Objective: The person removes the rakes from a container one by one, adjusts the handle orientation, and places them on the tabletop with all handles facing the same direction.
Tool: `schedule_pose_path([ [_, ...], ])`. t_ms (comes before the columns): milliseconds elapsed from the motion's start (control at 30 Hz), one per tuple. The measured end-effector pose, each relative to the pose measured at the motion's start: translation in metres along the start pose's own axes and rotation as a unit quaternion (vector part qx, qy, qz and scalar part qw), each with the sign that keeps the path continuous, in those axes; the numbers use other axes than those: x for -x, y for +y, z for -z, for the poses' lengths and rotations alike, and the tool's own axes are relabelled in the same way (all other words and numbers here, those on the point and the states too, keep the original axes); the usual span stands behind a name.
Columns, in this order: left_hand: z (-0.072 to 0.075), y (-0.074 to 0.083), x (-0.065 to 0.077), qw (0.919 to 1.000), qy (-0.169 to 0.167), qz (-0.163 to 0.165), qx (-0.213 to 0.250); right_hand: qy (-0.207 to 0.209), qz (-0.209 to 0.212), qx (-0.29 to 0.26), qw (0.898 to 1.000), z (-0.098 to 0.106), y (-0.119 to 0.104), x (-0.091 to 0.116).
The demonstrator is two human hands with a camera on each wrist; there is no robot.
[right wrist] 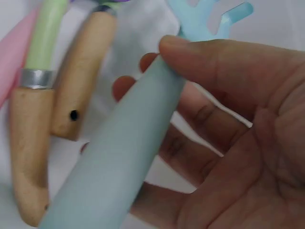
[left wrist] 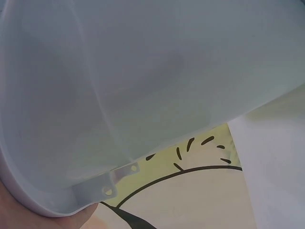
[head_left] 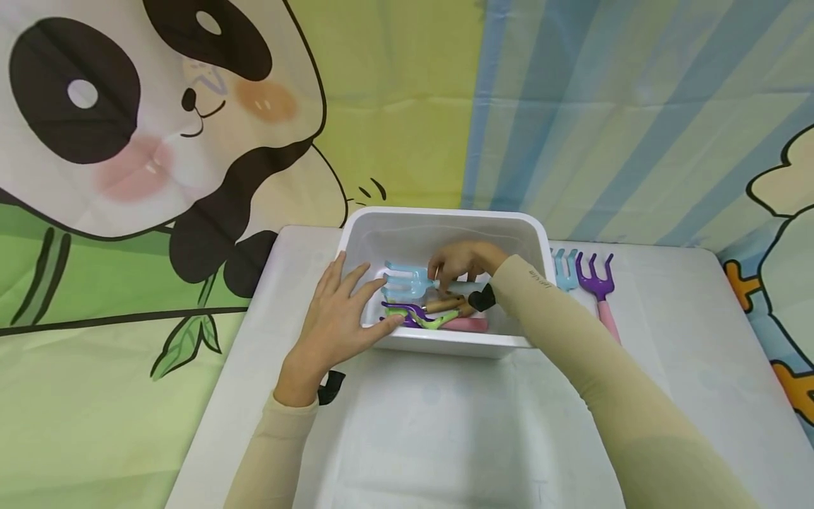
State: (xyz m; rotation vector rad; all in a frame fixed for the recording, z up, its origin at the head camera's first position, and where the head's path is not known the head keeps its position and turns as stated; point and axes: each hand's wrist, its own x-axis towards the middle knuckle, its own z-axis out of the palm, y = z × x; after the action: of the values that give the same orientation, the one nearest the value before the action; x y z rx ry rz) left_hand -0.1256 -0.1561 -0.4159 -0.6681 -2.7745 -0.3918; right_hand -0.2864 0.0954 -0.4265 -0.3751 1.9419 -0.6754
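Note:
My right hand (head_left: 463, 259) reaches into a white plastic bin (head_left: 445, 343) and holds a light blue hand fork (head_left: 407, 283) by its handle. In the right wrist view, thumb and fingers pinch the pale handle (right wrist: 124, 143) close to the tines. Against the bin's near left corner rests my left hand (head_left: 333, 314), fingers spread and fairly straight over the rim. Beside the fork lie a purple fork head (head_left: 413, 311), a light green tool (head_left: 435, 322), a pink handle (head_left: 467, 324) and wooden handles (right wrist: 83, 81).
Right of the bin, a purple hand fork with a pink handle (head_left: 607, 318) lies on the white table (head_left: 687, 367), next to another light blue fork (head_left: 564, 268). A cartoon panda backdrop (head_left: 210, 141) hangs behind the table.

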Motion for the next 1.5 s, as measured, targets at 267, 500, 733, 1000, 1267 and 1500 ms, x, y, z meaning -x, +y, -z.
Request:
schedule_pose_path([
  [267,0.000,0.001,-0.001,0.9999,0.014,-0.009,0.004,0.000,0.002,-0.046,0.999,0.004,-0.006,0.012],
  [500,0.000,0.000,-0.001,0.9997,0.020,-0.015,0.007,0.016,0.023,-0.045,0.999,0.003,-0.013,0.025],
  [733,0.000,0.000,0.000,0.9998,0.018,-0.011,0.006,0.036,0.046,-0.058,0.997,0.004,-0.013,0.045],
  [1000,0.001,0.001,0.000,0.9999,0.008,0.000,0.013,0.047,0.080,-0.078,0.993,0.004,-0.016,0.076],
  [1267,0.001,0.002,0.001,0.9999,-0.004,0.008,0.011,0.057,0.107,-0.086,0.989,0.003,-0.019,0.109],
  [1500,0.002,0.003,0.001,0.9999,-0.004,0.006,0.012,0.094,0.125,-0.109,0.982,0.010,-0.011,0.137],
])
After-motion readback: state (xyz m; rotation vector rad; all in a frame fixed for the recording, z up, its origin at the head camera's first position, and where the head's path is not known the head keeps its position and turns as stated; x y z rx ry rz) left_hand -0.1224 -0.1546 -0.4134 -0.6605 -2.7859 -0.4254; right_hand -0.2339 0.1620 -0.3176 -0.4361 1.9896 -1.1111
